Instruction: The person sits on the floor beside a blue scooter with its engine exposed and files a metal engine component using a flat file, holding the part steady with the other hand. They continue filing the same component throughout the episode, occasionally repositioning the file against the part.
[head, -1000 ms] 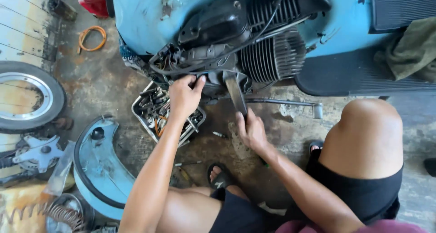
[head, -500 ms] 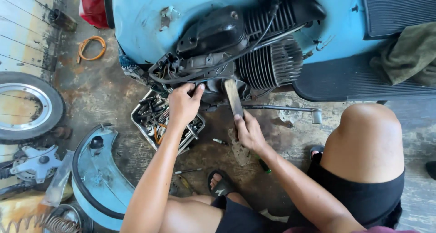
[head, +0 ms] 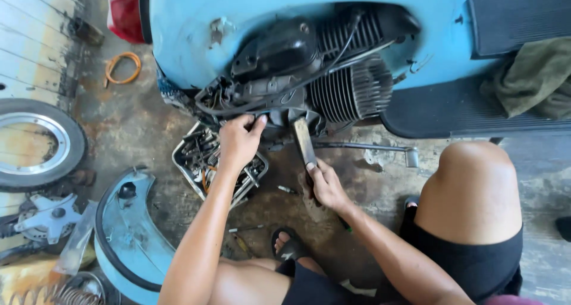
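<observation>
A light blue scooter (head: pixel 196 37) stands with its side open, showing the black engine (head: pixel 297 73) and its finned cylinder (head: pixel 354 88). My left hand (head: pixel 238 141) reaches up under the engine, fingertips touching a dark part at its lower edge. My right hand (head: pixel 326 186) grips the handle of a flat, tan-bladed tool (head: pixel 304 140) that points up into the engine's underside. I sit on the floor with my knee (head: pixel 476 174) raised at the right.
A metal tray of bolts and tools (head: pixel 205 162) lies below the engine. A wheel with tyre (head: pixel 35 144) and a blue side panel (head: pixel 125 233) lie at left. The kick-start lever (head: pixel 369 147) runs along the floor. Loose screwdrivers (head: pixel 244 229) lie near my sandalled foot (head: pixel 288 245).
My left hand has shifted slightly along the engine's lower edge; my right hand has kept its grip on the tool. The view has drifted a little.
</observation>
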